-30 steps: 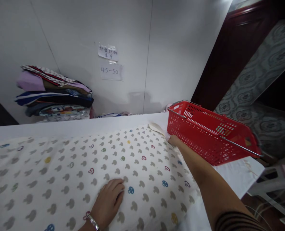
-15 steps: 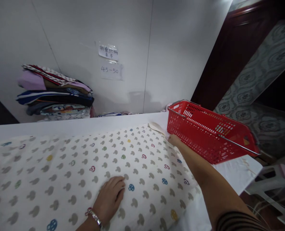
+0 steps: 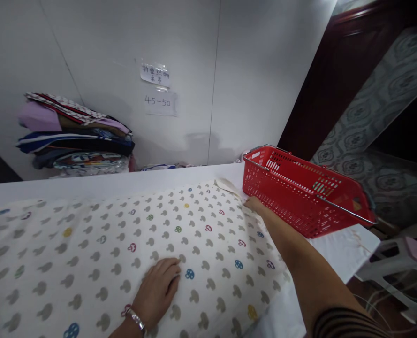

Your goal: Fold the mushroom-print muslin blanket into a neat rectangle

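A cream cloth printed with grey and coloured mushrooms lies spread over the white table. My left hand, with a silver bracelet at the wrist, rests palm down on the cloth near the bottom centre, its fingers lying flat and holding nothing. Reaching to the far right edge of the cloth, my right hand has its fingers curled at that edge, beside a turned-up corner. What its fingertips grip is mostly hidden.
Just beyond my right hand stands a red basket with metal handles. A stack of folded clothes sits at the back left, against a wall with two paper signs. A white plastic stool is at the right.
The whole view has shifted slightly, so things appear a little farther left. Both hands keep nearly the same places on the cloth.
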`<state>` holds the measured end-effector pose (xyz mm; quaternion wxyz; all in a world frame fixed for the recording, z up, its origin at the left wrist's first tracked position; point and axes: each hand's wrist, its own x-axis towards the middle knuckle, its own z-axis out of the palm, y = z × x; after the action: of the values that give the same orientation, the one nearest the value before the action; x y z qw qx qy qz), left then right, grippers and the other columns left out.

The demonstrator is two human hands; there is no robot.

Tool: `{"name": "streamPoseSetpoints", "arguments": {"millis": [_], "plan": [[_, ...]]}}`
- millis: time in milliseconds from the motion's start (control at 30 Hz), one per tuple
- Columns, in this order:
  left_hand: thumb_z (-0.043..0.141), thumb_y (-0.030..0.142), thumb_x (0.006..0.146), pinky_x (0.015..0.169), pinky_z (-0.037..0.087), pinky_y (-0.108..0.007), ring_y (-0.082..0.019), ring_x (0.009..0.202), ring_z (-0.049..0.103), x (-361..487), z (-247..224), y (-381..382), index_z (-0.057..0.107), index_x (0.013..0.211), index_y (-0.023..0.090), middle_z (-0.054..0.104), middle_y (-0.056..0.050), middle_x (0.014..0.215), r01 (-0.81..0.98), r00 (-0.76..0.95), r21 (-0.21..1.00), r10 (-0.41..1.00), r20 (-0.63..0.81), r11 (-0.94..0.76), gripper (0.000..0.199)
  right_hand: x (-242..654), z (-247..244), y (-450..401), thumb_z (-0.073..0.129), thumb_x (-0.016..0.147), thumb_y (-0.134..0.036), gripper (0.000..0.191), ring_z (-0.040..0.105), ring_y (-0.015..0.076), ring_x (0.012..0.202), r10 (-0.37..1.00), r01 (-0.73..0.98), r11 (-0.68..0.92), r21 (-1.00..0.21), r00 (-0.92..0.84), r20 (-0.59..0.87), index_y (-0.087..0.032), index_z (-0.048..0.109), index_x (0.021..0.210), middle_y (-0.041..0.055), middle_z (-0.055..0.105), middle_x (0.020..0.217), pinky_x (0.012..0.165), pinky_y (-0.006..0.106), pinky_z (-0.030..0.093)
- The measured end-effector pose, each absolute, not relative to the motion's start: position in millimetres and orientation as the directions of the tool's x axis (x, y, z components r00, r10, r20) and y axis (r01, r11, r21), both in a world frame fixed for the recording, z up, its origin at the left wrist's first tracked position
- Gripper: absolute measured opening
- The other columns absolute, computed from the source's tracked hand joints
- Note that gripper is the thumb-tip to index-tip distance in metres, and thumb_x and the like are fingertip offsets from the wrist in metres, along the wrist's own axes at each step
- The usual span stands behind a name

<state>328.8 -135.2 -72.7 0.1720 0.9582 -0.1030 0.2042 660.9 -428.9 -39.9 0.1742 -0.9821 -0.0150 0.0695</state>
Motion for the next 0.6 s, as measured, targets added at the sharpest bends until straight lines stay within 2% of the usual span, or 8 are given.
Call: {"name": "streamPoseSetpoints", "arguments": {"millis": [167,400,600], "plan": [[0.045,0.023,0.086,0.077,0.052,-0.034,-0.021,0.094,0.061,326.7,-70.9,-135.4,0.063,0.085,0.023,0.067,-0.003,0.1,-0.267,0.891,0.262,-0.133,0.434,-0.928,0.017,659.5,-48.9,-434.1,0.048,0.085,-0.02,0.025,0.063,0.0201,0.094,-0.019,-0.026,-0.966,-0.256,0.999,-0.029,-0.013,0.066,0.1,0.0133,0.068,0.101,0.074,0.023,0.045],[0.048,0.021,0.083,0.079,0.054,-0.032,-0.019,0.094,0.063,323.8,-64.6,-131.0,0.063,0.087,0.024,0.067,-0.003,0.102,-0.319,0.87,0.266,-0.169,0.464,-0.91,0.015,662.0,-54.1,-431.6,0.049,0.085,-0.022,0.025,0.065,0.0209,0.091,0.003,-0.003,-0.976,-0.22,1.0,-0.025,-0.012,0.066,0.1,0.0133,0.07,0.096,0.073,0.024,0.046],[0.048,0.022,0.085,0.084,0.054,-0.032,-0.019,0.098,0.063,325.2,-66.1,-122.4,0.063,0.088,0.025,0.066,-0.002,0.105,-0.288,0.877,0.266,-0.143,0.458,-0.92,0.015,673.0,-53.7,-421.3,0.049,0.089,-0.034,0.028,0.067,0.0192,0.083,0.057,0.045,-0.977,-0.208,0.997,-0.05,-0.013,0.067,0.095,0.0113,0.071,0.088,0.069,0.023,0.046]]}}
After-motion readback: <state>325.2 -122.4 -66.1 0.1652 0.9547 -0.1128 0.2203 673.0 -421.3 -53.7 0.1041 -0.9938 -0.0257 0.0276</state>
